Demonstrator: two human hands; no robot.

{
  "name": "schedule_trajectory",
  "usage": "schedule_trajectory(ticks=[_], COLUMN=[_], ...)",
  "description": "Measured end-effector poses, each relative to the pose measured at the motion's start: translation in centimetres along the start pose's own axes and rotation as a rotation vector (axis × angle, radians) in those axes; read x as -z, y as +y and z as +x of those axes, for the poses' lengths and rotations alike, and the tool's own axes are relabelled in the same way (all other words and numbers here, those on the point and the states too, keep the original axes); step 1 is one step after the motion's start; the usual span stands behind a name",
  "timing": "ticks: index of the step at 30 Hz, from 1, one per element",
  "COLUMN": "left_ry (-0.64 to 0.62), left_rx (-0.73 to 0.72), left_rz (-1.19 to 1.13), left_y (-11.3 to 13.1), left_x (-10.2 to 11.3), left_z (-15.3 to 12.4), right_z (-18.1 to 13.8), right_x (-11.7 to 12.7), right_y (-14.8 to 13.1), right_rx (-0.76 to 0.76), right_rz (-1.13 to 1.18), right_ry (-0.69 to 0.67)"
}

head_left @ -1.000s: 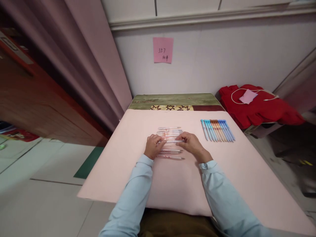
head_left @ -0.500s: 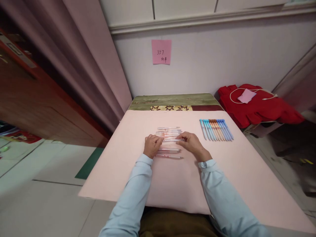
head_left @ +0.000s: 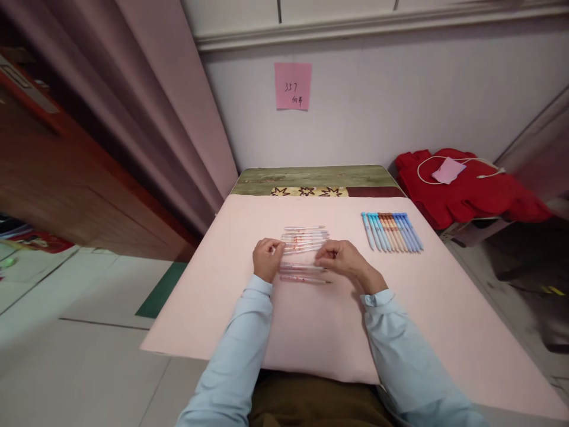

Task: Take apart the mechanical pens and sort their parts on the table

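Several slim white pens with reddish print lie sideways in two groups on the pink table cover. The upper pens lie close together, and the lower pens are a small gap nearer to me. My left hand has its fingers curled closed at the left ends of the pens. At their right ends, my right hand is pinched, its fingertips just above the lower group. Whether either hand grips a pen is hidden by the fingers. Farther right, a neat row of blue, brown and violet-blue pens lies side by side.
The pink cover spans most of the table, with a patterned green strip showing at the back. Red cloth with a white cable and pink paper lies beyond the right edge. A pink note hangs on the wall.
The pen that was between both hands now lies against the upper group. My left hand has drawn slightly left, and my right hand has come down slightly toward the lower pens.
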State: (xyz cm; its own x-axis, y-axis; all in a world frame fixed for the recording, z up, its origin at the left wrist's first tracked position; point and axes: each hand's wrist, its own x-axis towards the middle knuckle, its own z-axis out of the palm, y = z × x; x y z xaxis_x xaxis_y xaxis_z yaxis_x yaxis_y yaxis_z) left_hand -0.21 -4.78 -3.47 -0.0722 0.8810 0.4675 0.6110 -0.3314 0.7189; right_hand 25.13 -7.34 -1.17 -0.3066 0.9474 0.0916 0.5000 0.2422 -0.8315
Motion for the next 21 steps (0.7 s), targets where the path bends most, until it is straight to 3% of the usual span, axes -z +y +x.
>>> schedule_trajectory(ticks=[2,5,12,21], left_ry=[0.012,-0.023,-0.223,-0.23], left_rx=[0.017,-0.008,-0.098,0.029], left_rz=[-0.03,-0.066,-0.172,-0.297], left_y=[0.1,0.4,1.1,0.6], left_x=[0.1,0.4,0.7,0.1], left_z=[0.0,0.0,0.2,-0.1], right_z=[-0.2,-0.3,0.1,0.6], right_x=[0.0,0.0,-0.4,-0.6], right_y=[-0.2,-0.4,-0.3,-0.2], right_rx=[-0.016,-0.034,-0.04,-0.027], right_rz=[0.02,0.046,0.178,0.028], right_ry=[-0.097,-0.133,0.059,0.156])
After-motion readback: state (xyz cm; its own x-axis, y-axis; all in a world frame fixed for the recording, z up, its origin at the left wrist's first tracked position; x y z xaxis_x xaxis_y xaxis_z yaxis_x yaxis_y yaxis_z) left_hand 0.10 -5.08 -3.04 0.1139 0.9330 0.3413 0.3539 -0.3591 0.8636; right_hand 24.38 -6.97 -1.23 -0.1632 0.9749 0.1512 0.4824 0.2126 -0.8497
